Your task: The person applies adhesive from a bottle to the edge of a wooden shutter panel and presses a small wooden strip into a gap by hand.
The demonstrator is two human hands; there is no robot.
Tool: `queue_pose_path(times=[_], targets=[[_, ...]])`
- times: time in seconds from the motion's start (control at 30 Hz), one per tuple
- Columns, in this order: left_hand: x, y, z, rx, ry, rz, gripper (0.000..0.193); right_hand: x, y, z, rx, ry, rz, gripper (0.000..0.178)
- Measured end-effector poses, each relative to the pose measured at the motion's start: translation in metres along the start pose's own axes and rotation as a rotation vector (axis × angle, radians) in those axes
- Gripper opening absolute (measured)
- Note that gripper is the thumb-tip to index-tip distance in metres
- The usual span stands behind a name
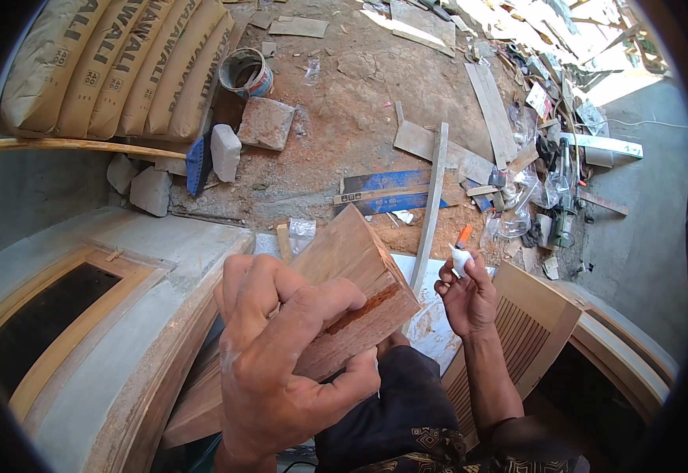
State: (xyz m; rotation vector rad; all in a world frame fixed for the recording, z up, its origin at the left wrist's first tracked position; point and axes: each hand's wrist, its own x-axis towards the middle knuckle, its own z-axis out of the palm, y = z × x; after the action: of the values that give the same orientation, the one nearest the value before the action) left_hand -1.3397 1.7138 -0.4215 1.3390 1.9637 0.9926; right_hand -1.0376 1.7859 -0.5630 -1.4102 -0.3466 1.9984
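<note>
Close in front of me is a reddish-brown wooden beam [359, 252], tilted, with a dark rough streak [362, 310] along its narrow face. My left hand [281, 339] grips it: the index finger rests at the streak, the thumb lies along the lower edge, and the other fingers are curled. To the right, my right hand [470, 296] is raised and closed around a small white squeeze bottle [460, 260] with an orange tip [464, 235]. The bottle is apart from the wood. Part of the beam is hidden behind my left hand.
Stacked brown sacks [123, 71], a bucket [247, 72] and a stone block [266, 124] stand at the far left. Beyond the beam lie a long wooden strip [434, 197] and blue-printed cardboard [391, 191]. A slatted wooden panel [517, 335] leans at right; scraps and tools litter the far right.
</note>
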Motion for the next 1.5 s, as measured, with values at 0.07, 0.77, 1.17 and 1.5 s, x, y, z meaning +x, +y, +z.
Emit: queue_pose_path(times=[0.07, 0.77, 1.17, 1.5], targets=[[0.0001, 0.0, -0.0002, -0.002, -0.003, 0.0, 0.046, -0.0002, 0.0, 0.0005, 0.003, -0.001, 0.002, 0.029], [0.0005, 0.0016, -0.0017, -0.007, -0.005, 0.007, 0.047, -0.0031, -0.0027, -0.0005, 0.01, 0.001, -0.019, 0.03], [0.0008, 0.0019, -0.0027, 0.012, -0.016, 0.007, 0.047, -0.0015, -0.0052, 0.0036, -0.02, -0.009, -0.016, 0.027], [0.0008, 0.0028, -0.0021, 0.007, -0.023, -0.021, 0.046, 0.0003, -0.0058, 0.0027, -0.013, -0.02, -0.022, 0.025]])
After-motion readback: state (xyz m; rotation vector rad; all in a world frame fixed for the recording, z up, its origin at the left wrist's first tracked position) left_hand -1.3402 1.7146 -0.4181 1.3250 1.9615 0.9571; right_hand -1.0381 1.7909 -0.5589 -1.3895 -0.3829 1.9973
